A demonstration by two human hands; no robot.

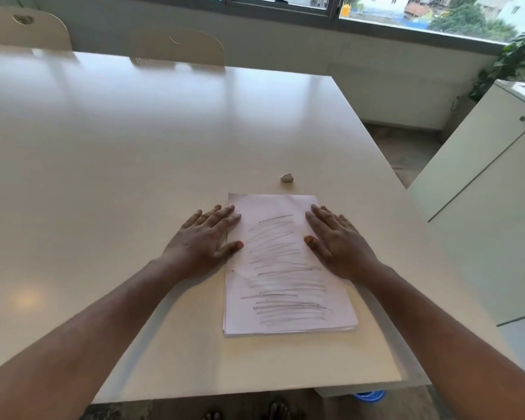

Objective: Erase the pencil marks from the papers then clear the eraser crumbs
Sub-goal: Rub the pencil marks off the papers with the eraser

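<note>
Table carries a stack of papers near its front edge, top sheet covered in pencil scribbles. Left hand and right hand lie flat on the stack's side edges, fingers straight and slightly spread, gripping nothing. Eraser sits on the table just beyond the far edge of the papers, untouched.

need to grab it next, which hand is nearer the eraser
Right. The right hand lies flat on the paper's right edge, just below the eraser; the left hand lies flat on the left edge, farther off.
</note>
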